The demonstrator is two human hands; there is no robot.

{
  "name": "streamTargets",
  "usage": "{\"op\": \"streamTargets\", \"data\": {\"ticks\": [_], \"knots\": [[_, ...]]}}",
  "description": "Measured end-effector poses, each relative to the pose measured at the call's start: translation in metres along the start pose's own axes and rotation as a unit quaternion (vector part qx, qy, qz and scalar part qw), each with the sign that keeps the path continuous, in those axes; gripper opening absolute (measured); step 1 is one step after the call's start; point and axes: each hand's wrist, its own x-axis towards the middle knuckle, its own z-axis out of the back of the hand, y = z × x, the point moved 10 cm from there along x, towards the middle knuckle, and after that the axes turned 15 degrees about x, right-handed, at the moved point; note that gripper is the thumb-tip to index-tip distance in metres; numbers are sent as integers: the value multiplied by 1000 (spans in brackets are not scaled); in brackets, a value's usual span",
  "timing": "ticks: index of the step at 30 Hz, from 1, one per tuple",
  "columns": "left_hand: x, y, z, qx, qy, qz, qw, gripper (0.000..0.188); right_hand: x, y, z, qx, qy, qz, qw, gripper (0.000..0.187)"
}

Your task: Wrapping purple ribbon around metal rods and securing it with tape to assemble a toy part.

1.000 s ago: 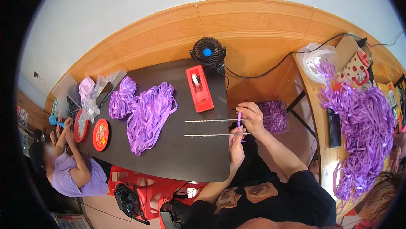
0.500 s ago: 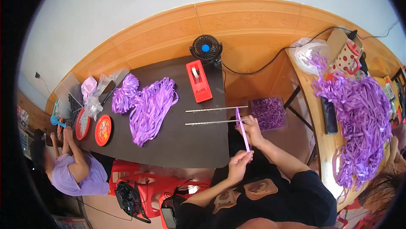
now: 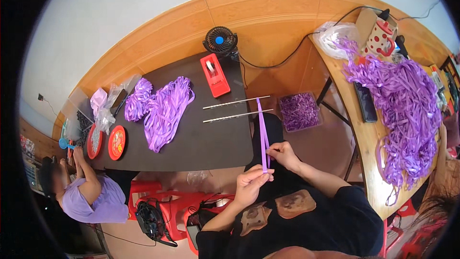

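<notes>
Pinching purple ribbon [image 3: 262, 134] in closed grip, left hand [image 3: 250, 185] and right hand [image 3: 284, 156] hover near picture-printed shirt [image 3: 330, 223].

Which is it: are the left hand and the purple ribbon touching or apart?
Touching: the head view shows the left hand pinching the purple ribbon near its lower end.

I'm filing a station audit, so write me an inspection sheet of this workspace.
Surface: dark table, two metal rods jutting past its right edge.
Job's things: purple ribbon running from the rods; ribbon bundles on the table.
Clutter: red tape dispenser, red dishes.
Hands: left hand and right hand both pinch the ribbon.
Cables: black cable curving from near the fan toward the wooden table.
Surroundings: co-worker at left; wall panelling behind.
</notes>
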Motion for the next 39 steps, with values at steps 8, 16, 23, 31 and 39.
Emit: {"op": "streamTargets", "data": {"ticks": [8, 16, 23, 31, 39], "knots": [[-10, 54, 5, -88, -46, 71, 993, 19, -42, -26, -16, 85, 40, -148, 984, 15], [-15, 118, 24, 41, -93, 195, 975, 19, -70, -61, -30, -37, 156, -152, 975, 19], [-3, 109, 47, 78, -105, 178, 975, 24, -72, -43, -31, -73, 166, -200, 963, 32], [3, 116, 18, 193, -1, 175, 965, 11, -77, -66, -29, -5, 193, -216, 957, 21], [41, 120, 35, 53, -157, 128, 978, 16, -81, -31, -44, -3, 260, -224, 939, 14]]}}
